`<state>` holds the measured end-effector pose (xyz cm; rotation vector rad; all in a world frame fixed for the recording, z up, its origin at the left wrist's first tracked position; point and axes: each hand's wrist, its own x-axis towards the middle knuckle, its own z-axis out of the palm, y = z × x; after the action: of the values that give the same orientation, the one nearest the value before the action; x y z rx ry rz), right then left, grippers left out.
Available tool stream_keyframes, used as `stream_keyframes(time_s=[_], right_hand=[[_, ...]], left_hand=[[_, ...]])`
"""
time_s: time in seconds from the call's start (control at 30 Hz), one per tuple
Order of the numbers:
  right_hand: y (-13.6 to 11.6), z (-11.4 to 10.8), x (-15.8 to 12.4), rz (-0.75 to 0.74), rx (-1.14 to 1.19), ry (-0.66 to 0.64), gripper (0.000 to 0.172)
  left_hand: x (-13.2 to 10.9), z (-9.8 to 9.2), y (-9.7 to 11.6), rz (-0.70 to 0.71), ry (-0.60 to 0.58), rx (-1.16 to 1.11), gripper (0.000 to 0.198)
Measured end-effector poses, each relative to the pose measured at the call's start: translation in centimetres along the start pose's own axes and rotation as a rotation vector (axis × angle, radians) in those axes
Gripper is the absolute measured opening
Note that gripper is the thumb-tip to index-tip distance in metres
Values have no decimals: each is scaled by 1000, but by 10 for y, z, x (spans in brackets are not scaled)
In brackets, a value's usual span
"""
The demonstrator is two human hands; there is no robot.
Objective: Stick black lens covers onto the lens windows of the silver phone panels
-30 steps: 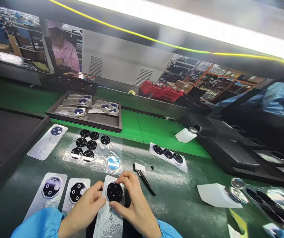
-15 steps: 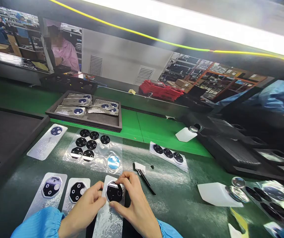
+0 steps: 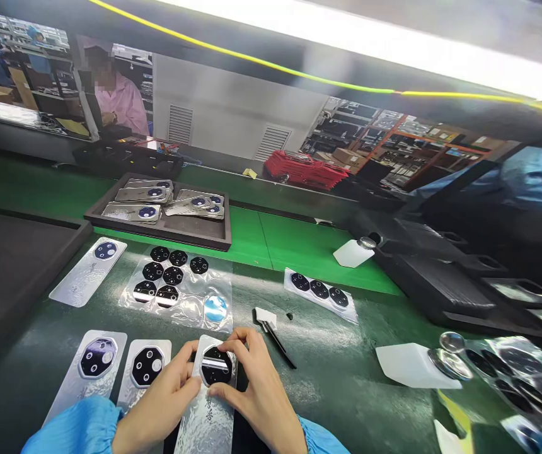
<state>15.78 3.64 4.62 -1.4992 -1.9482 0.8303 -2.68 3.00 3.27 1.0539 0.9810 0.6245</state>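
A silver phone back cover (image 3: 207,419) with a rippled finish lies tilted in front of me. My left hand (image 3: 164,397) grips its left edge between thumb and fingers. On its upper part sits a black octagonal camera lens cover (image 3: 216,369) with a bright reflection across it. The thumb and index finger of my right hand (image 3: 259,388) pinch this lens cover at its top and bottom edges. Whether it lies fully flat cannot be seen. Two similar phone back covers, one nearer (image 3: 145,372) and one farther left (image 3: 94,372), rest beside my left hand.
A plastic sheet (image 3: 190,296) bears several black lens covers; a strip (image 3: 319,290) holds three more. Black tweezers (image 3: 280,347) lie right of my hands. White bottles (image 3: 408,366) (image 3: 352,253) stand or lie rightward. A dark tray (image 3: 195,236) holds several covers.
The view has shifted slightly. Both hands keep almost the same grip, and the reflection on the lens cover has moved down toward its middle.
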Motion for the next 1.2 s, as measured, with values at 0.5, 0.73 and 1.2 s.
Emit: stream_keyframes(time_s=[0.5,0.73,1.2], right_hand=[[4,16,-3,-125,13,135,60],[3,17,-4,-163,51,185,53],[3,18,-3,-252,53,254,50]], left_hand=[[0,8,-2,23,231,133,38],[-3,8,6,64,174,270,31],[-3,8,6,124,219,319,27]])
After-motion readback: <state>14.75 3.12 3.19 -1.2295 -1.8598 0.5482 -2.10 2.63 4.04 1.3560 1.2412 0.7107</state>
